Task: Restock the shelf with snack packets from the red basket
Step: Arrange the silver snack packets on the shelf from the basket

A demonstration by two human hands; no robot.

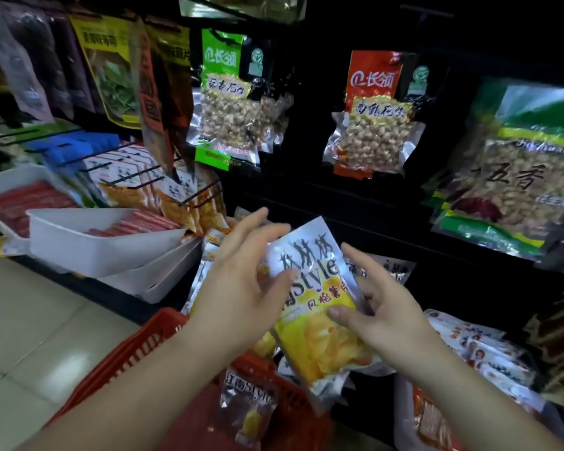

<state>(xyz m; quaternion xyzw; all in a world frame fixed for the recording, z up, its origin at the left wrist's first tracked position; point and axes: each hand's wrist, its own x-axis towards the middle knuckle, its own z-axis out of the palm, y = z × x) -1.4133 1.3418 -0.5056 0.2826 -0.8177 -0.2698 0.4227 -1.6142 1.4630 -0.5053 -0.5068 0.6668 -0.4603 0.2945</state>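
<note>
A silver and yellow snack packet [319, 307] marked "Style" is held up in front of the dark shelf [339, 203], above the red basket [137, 353]. My right hand [378, 307] grips its right edge, thumb on the front, fingers behind. My left hand [241, 288] lies against its left edge with fingers spread and nearly straight. Another packet of the same kind [248, 408] lies inside the basket. More such packets [205, 275] hang on the shelf behind my left hand.
Peanut packets, green [228, 102] and red [372, 115], hang on hooks above; a larger nut bag [515, 170] hangs at right. White bins [88, 245] with red packets stick out at left. Small packets [479, 353] fill the lower right shelf. Tiled floor [30, 320] lies at left.
</note>
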